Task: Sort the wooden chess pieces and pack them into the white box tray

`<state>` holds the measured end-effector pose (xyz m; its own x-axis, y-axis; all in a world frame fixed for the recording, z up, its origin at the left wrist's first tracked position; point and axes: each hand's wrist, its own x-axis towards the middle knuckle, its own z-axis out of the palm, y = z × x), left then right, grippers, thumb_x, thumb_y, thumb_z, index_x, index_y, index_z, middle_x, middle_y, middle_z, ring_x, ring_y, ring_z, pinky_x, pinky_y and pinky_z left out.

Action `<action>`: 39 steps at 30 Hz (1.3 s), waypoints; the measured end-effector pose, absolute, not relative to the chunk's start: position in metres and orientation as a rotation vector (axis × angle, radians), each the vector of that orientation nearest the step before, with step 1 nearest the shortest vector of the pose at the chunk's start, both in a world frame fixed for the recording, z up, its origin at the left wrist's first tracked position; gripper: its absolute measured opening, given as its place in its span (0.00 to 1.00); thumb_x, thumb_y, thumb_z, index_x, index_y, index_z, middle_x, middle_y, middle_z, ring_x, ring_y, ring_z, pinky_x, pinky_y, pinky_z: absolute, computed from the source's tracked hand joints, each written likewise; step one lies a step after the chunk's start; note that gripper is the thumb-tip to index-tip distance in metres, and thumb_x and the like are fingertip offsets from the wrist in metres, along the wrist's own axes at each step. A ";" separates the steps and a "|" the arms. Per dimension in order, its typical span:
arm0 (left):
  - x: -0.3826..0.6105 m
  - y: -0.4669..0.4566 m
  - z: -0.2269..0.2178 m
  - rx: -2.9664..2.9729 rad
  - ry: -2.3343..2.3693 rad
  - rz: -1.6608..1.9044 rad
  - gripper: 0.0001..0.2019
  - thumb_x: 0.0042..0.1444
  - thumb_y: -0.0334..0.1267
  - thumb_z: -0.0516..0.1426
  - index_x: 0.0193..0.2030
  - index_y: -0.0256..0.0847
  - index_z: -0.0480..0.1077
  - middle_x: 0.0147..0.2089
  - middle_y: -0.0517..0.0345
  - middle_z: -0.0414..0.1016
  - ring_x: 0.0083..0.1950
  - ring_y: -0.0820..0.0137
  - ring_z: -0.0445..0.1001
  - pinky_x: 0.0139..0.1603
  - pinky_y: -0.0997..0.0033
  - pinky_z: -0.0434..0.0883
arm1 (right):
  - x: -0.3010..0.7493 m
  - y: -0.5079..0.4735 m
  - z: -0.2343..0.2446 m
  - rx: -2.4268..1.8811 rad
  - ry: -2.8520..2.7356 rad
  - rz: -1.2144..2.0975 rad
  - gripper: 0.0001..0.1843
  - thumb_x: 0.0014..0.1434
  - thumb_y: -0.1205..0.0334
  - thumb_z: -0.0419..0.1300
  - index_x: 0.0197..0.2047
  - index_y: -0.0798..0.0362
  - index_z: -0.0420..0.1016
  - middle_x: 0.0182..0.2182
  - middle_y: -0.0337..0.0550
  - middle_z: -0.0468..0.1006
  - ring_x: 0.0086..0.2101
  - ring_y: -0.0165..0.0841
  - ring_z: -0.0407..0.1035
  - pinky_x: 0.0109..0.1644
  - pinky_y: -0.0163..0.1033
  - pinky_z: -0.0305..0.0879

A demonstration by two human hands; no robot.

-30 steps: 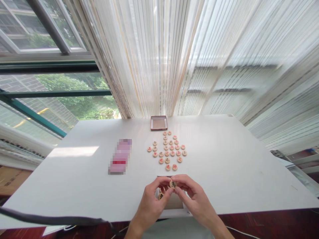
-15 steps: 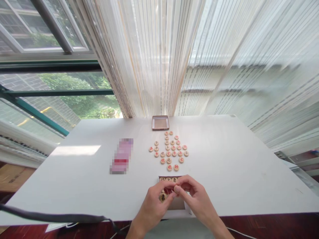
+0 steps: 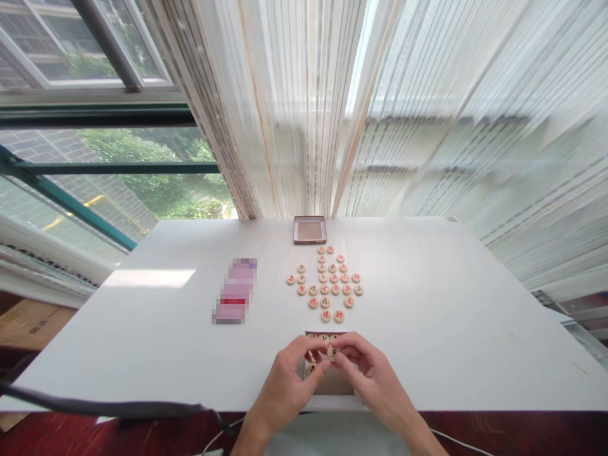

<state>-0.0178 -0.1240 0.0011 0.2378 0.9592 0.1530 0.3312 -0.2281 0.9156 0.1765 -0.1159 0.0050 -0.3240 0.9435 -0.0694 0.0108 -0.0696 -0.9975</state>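
Note:
Between the fingertips of my left hand (image 3: pixel 292 380) and my right hand (image 3: pixel 375 373) is a round wooden xiangqi piece (image 3: pixel 332 353), its dark-marked face turned toward me. Thumb and forefinger of each hand pinch its edges. Directly below is an open box (image 3: pixel 335 384) at the table's near edge, partly covered by my hands. A row of pieces with black characters (image 3: pixel 323 339) lies along the box's far side, and another piece (image 3: pixel 311 368) sits at its left. Past the box, several loose pieces (image 3: pixel 335 289) with red or black characters lie face up on the white table (image 3: pixel 451 316).
An open, shallow box lid (image 3: pixel 310 230) lies at the table's far edge. To the left is a pixelated pink object (image 3: pixel 235 291). A dark strap (image 3: pixel 109 408) crosses the lower left. Behind the table hang string curtains (image 3: pixel 294 114) beside a window.
The held piece has turned so its face now shows between my fingertips. My hands stay over the box. The whole view has shifted slightly.

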 end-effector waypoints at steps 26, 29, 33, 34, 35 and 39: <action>-0.061 -0.137 -0.018 2.291 1.246 0.542 0.40 0.45 0.50 0.71 0.65 0.51 0.65 0.75 0.47 0.53 0.73 0.49 0.57 0.71 0.39 0.58 | 0.177 -0.118 0.010 -1.252 -1.751 1.388 0.08 0.69 0.60 0.54 0.46 0.48 0.75 0.41 0.44 0.77 0.40 0.36 0.74 0.46 0.40 0.72; -0.060 -0.137 -0.020 2.307 1.251 0.564 0.35 0.48 0.53 0.69 0.62 0.49 0.68 0.76 0.46 0.52 0.73 0.48 0.57 0.71 0.40 0.58 | 0.176 -0.119 0.016 -1.278 -1.788 1.390 0.09 0.69 0.59 0.54 0.45 0.47 0.76 0.41 0.44 0.77 0.40 0.36 0.74 0.46 0.40 0.72; -0.060 -0.137 -0.021 2.312 1.264 0.577 0.32 0.49 0.55 0.68 0.59 0.47 0.69 0.75 0.45 0.52 0.72 0.48 0.58 0.71 0.41 0.59 | 0.172 -0.122 0.024 -1.301 -1.753 1.471 0.08 0.69 0.59 0.56 0.47 0.47 0.75 0.40 0.42 0.79 0.39 0.36 0.75 0.45 0.39 0.72; -0.060 -0.137 -0.022 2.316 1.264 0.582 0.32 0.49 0.56 0.67 0.58 0.46 0.69 0.75 0.44 0.53 0.72 0.48 0.58 0.71 0.41 0.59 | 0.171 -0.123 0.024 -1.301 -1.736 1.510 0.08 0.68 0.59 0.56 0.46 0.47 0.75 0.39 0.41 0.79 0.38 0.35 0.75 0.44 0.38 0.71; -0.060 -0.137 -0.022 2.320 1.265 0.589 0.33 0.49 0.56 0.67 0.59 0.46 0.69 0.75 0.44 0.54 0.72 0.48 0.59 0.71 0.41 0.59 | 0.170 -0.123 0.024 -1.305 -1.723 1.543 0.07 0.68 0.60 0.56 0.45 0.48 0.75 0.37 0.41 0.80 0.37 0.35 0.74 0.42 0.37 0.71; -0.059 -0.138 -0.026 2.339 1.284 0.607 0.38 0.48 0.56 0.68 0.63 0.45 0.64 0.74 0.43 0.55 0.72 0.49 0.59 0.71 0.41 0.60 | 0.164 -0.126 0.016 -1.341 -1.702 1.628 0.04 0.65 0.62 0.60 0.37 0.50 0.75 0.32 0.38 0.80 0.34 0.34 0.74 0.38 0.35 0.69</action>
<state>-0.0586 -0.1378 -0.0261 0.4832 0.8571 0.1788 0.6822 -0.4965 0.5367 0.1636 -0.1259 0.0164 -0.4413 0.8440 -0.3047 0.3418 -0.1559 -0.9267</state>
